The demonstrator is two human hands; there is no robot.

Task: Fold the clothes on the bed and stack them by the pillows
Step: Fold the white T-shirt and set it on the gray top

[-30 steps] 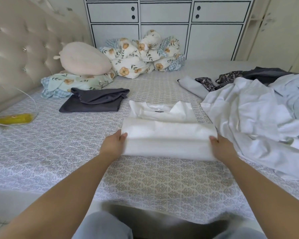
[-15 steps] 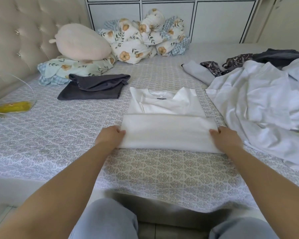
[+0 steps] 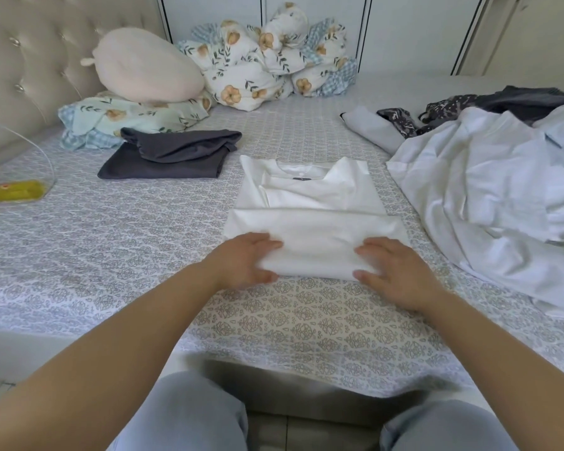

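A white T-shirt [image 3: 310,196] lies half folded in the middle of the bed, collar away from me, its lower part doubled over the body. My left hand [image 3: 241,260] grips the near-left part of that fold, fingers on top and thumb at the front edge. My right hand [image 3: 394,271] holds the near-right part the same way. A folded dark grey garment [image 3: 170,154] lies to the left, beside the floral pillow [image 3: 127,117] and the pink cushion [image 3: 147,65]. A heap of unfolded white clothes [image 3: 489,203] fills the right side.
A bundled floral duvet [image 3: 267,60] sits at the far side against the white cupboards. Dark patterned garments [image 3: 453,109] lie behind the white heap. A yellow item [image 3: 12,190] with a white cable lies at the left by the tufted headboard [image 3: 23,60].
Both hands have slid inward from the fold's outer ends and now grip its near edge closer to the middle. The camera view has tilted down slightly.
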